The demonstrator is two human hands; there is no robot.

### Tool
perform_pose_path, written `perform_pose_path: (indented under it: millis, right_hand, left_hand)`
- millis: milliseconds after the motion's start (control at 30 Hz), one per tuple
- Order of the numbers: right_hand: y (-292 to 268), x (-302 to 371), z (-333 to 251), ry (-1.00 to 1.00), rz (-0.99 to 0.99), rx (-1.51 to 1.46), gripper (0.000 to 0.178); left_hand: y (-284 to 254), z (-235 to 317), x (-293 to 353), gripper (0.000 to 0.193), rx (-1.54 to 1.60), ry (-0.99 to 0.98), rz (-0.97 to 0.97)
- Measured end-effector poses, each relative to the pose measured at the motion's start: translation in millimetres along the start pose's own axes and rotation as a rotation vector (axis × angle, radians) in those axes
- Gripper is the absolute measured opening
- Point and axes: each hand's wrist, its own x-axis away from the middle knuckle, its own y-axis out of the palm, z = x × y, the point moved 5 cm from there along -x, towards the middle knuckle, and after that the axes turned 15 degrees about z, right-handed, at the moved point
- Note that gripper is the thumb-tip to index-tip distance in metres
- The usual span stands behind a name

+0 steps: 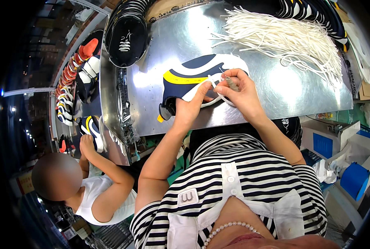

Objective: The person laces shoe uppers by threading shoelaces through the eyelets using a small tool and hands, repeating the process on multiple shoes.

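Observation:
A shoe upper (196, 63) in navy, white and yellow lies on its side on the metal table in front of me, its heel end toward the left. My left hand (189, 107) grips it near the lace opening, the fingers partly inside the upper and the thumb on top. Between the fingers of my right hand (246, 94) is a small hook tool with a tan, wrapped-looking handle (231, 84) and a thin metal tip. A white shoelace (225, 99) loops below that hand at the eyelets. The hands nearly meet there, and the inner fingers are partly hidden.
Loose white laces (280, 39) cover the far right of the metal table (168, 45). Nested shoe uppers stand at the far left (127, 43) and far right (317, 14). On the left, another person's hand (86, 145) touches an upper. Grey-and-blue equipment (355, 178) stands at right.

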Motion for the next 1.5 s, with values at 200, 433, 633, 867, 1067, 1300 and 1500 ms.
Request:
perform_pose_path:
  millis: [200,433,633,867,1067,1300,1500]
  right_hand:
    - [2.8,8.4,-2.5,-0.088,0.039,0.153,0.036]
    - [-7.5,21.3,-18.2,-0.288,-0.037,0.240,0.023]
    - [-14.8,22.2,-24.1,-0.289,-0.083,0.313,0.014]
    - [-16.7,8.5,-24.1,-0.441,-0.068,0.424,0.012]
    - [29.1,15.9,-34.9,-0.758,-0.057,0.788,0.008]
    - [20.0,-5.0,-36.9,-0.662,-0.276,1.054,0.008]
    - [26.7,-40.2,12.0,-0.662,-0.095,0.503,0.020]
  left_hand:
    - [-0.5,5.7,5.3,0.027,-0.036,0.043,0.042]
    - [-1.9,3.5,7.0,0.026,-0.096,0.096,0.077]
    - [-0.8,2.8,10.4,0.024,-0.099,0.094,0.067]
    - [4.3,2.2,4.6,0.023,-0.088,0.091,-0.023]
    - [-10.8,-0.4,25.3,0.027,-0.323,0.434,0.080]
    - [-31.2,-31.3,-5.6,0.022,0.027,-0.297,-0.058]
    - [-30.6,-29.1,-17.7,0.017,-0.046,-0.241,-0.216]
